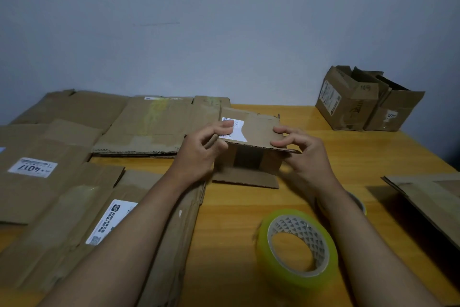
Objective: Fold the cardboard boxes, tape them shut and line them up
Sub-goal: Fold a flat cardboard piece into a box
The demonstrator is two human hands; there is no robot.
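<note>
Head: hands (251,149) on corrugated box (258,130)

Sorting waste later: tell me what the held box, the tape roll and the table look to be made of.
Box: brown corrugated cardboard, matte; fluting shows along its cut front edge, and a white paper label is stuck on top.
Tape roll: clear yellowish-green glossy film, probably plastic, wound on a cardboard-looking core printed with triangles.
Table: orange-yellow, smooth, slight sheen; wood or wood-look laminate, can't tell which.

My left hand (199,151) and right hand (302,151) reach forward, forearms extended, fingers curled in what looks like pinching grips.
</note>
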